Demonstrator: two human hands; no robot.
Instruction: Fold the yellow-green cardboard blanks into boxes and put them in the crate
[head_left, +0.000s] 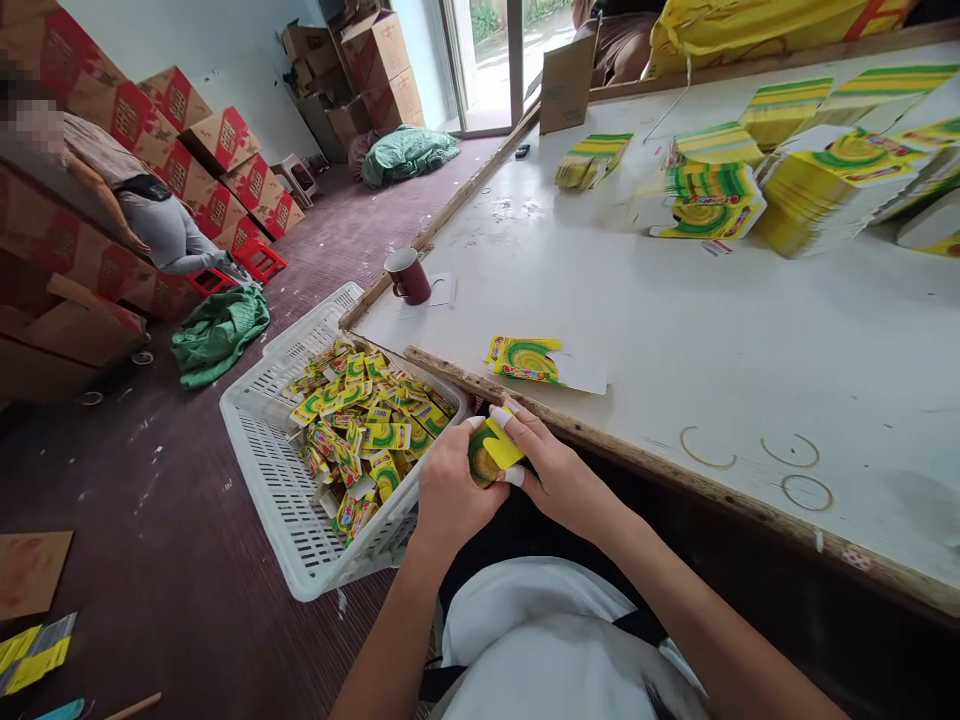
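Observation:
Between my two hands is a small yellow and green crayon box (489, 456), held just off the table's front edge. My left hand (456, 490) wraps round its left side, with white tape on a fingertip. From the right, my right hand (551, 465) grips the box's yellow flap, and its taped fingertips press on the card. Flat box blanks (525, 358) of the same print lie on the table just beyond my hands. To the left stands a white plastic basket (262, 470) holding many small boxes (386, 435) in a loose heap.
A maroon mug (409, 277) stands near the table's left corner. Stacks of flat box blanks (817, 190) cover the far right of the white table (637, 330). At left, a person (142, 190) is beside piled cartons (180, 170). Green cloth (221, 335) lies on the floor.

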